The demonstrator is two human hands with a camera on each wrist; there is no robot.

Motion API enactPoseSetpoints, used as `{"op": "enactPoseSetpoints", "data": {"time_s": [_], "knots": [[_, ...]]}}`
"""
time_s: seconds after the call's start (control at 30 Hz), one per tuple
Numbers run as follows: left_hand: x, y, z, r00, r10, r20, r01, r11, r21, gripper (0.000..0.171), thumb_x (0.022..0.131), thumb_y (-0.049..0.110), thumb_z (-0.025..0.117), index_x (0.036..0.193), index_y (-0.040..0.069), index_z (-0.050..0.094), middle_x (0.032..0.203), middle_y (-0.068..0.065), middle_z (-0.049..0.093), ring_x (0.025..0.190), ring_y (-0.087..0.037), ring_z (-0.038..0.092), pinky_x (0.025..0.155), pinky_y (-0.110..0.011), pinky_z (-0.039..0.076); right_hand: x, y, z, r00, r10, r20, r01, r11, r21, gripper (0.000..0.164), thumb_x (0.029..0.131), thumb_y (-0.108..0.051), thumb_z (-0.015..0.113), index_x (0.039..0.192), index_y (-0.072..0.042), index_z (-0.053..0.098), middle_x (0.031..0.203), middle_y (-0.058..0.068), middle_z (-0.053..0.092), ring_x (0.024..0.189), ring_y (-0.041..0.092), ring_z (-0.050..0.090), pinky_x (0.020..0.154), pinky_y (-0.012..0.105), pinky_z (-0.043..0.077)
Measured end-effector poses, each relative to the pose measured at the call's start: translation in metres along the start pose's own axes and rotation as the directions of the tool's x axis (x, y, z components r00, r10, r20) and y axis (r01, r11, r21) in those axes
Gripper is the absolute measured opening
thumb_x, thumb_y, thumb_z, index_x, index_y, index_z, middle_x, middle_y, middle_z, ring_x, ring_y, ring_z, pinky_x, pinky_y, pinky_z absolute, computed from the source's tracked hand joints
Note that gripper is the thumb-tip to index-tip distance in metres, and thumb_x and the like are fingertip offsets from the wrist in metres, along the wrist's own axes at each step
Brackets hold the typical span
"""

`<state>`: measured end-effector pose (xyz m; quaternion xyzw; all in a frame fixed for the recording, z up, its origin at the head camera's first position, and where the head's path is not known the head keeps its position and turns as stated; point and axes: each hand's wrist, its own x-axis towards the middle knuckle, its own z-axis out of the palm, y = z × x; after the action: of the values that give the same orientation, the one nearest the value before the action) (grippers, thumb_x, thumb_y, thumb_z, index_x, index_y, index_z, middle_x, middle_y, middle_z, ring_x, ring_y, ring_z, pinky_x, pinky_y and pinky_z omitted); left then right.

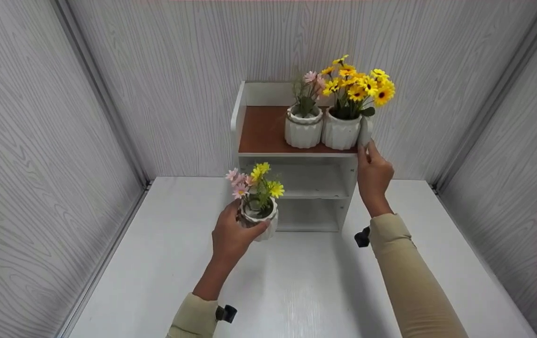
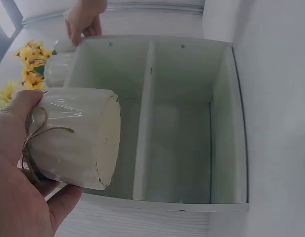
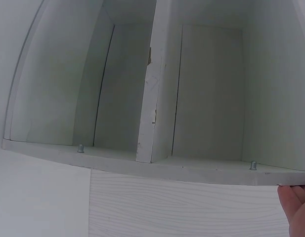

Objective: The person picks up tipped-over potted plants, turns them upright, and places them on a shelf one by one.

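My left hand point(image 1: 233, 234) grips a white ribbed flowerpot point(image 2: 73, 136) with pink and yellow flowers point(image 1: 259, 180), held up in front of the small white shelf unit point(image 1: 339, 216). Twine is tied round the pot's rim. My right hand point(image 1: 375, 174) pinches the unit's right side panel point(image 1: 365, 131) near its top front corner. On the brown top board point(image 1: 261, 129) stand two more white pots side by side: one with pink flowers point(image 1: 304, 131), one with yellow-orange flowers point(image 1: 341, 134) right beside that panel.
Beneath the top board the unit has two open compartments, split by a middle shelf point(image 3: 154, 89). It stands on a white table point(image 1: 179, 263) against a grey wood-grain back wall point(image 1: 193, 94), with similar walls on the left point(image 1: 29, 164) and right point(image 1: 508, 155).
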<state>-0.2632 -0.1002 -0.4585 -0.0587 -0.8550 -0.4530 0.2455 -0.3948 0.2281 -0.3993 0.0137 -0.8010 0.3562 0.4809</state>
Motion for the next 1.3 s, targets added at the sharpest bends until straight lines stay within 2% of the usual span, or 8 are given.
{"op": "enactPoseSetpoints", "data": {"time_s": [0.1,0.3,0.67,0.93,1.1,1.2,1.3], "knots": [[0.012,0.011,-0.007,1.000,0.021,-0.005,-0.021,1.000,-0.007,0.087,0.067,0.065,0.075,0.132,0.010,0.053,0.123,-0.003,0.059,0.114,-0.020,0.056,0.090,-0.049,0.049,0.000,0.000,0.000,1.000,-0.008,0.001,0.008,1.000,-0.002,0.020,0.097,-0.026,0.058,0.100,-0.008,0.066,0.062,0.010,0.060,0.051,0.019,0.046,0.049,0.033,0.033],[0.036,0.036,-0.015,0.998,0.068,-0.007,-0.068,0.998,-0.008,0.088,0.069,0.064,0.074,0.133,0.009,0.052,0.123,-0.004,0.059,0.113,-0.019,0.056,0.090,-0.046,0.049,-0.001,-0.001,-0.001,1.000,0.002,0.010,-0.002,1.000,0.007,0.020,0.096,-0.024,0.059,0.108,-0.010,0.067,0.071,0.011,0.067,0.055,0.022,0.054,0.051,0.036,0.038],[0.076,0.067,-0.020,0.996,0.081,-0.026,-0.081,0.997,-0.007,0.094,0.067,0.069,0.072,0.137,0.011,0.049,0.125,-0.003,0.059,0.115,-0.019,0.055,0.093,-0.046,0.048,0.002,0.000,0.000,1.000,-0.021,-0.011,0.021,1.000,-0.016,0.018,0.096,-0.024,0.059,0.098,-0.008,0.065,0.061,0.009,0.059,0.051,0.018,0.045,0.048,0.034,0.033],[0.100,0.080,-0.024,0.997,0.059,-0.051,-0.060,0.998,-0.026,0.096,0.065,0.070,0.072,0.140,0.015,0.048,0.129,-0.002,0.057,0.118,-0.018,0.053,0.095,-0.045,0.045,0.001,0.000,0.001,0.999,-0.036,-0.019,0.035,0.999,-0.026,0.017,0.095,-0.023,0.060,0.099,-0.007,0.066,0.064,0.012,0.064,0.051,0.022,0.052,0.049,0.039,0.036],[0.116,0.083,-0.021,0.994,0.052,-0.097,-0.053,0.999,-0.006,0.093,0.066,0.068,0.072,0.138,0.013,0.050,0.127,-0.002,0.058,0.117,-0.017,0.054,0.094,-0.044,0.046,0.001,-0.001,0.001,1.000,-0.016,-0.004,0.016,1.000,-0.007,0.017,0.095,-0.023,0.060,0.098,-0.007,0.066,0.061,0.009,0.059,0.051,0.020,0.047,0.048,0.035,0.033],[0.123,0.084,-0.018,0.994,0.041,-0.100,-0.042,0.999,-0.001,0.095,0.066,0.068,0.073,0.139,0.012,0.048,0.127,-0.004,0.058,0.117,-0.019,0.054,0.094,-0.044,0.045,0.001,-0.001,0.000,1.000,-0.013,0.002,0.013,1.000,-0.010,0.016,0.095,-0.023,0.059,0.097,-0.007,0.065,0.059,0.008,0.055,0.051,0.020,0.043,0.048,0.034,0.031],[0.130,0.085,-0.014,0.994,0.038,-0.098,-0.038,0.999,0.001,0.095,0.067,0.066,0.073,0.139,0.010,0.047,0.126,-0.007,0.058,0.116,-0.021,0.055,0.094,-0.043,0.046,0.002,-0.001,-0.001,1.000,-0.018,0.004,0.018,1.000,-0.013,0.016,0.095,-0.022,0.059,0.097,-0.007,0.065,0.060,0.009,0.057,0.051,0.021,0.046,0.049,0.035,0.033]]}}
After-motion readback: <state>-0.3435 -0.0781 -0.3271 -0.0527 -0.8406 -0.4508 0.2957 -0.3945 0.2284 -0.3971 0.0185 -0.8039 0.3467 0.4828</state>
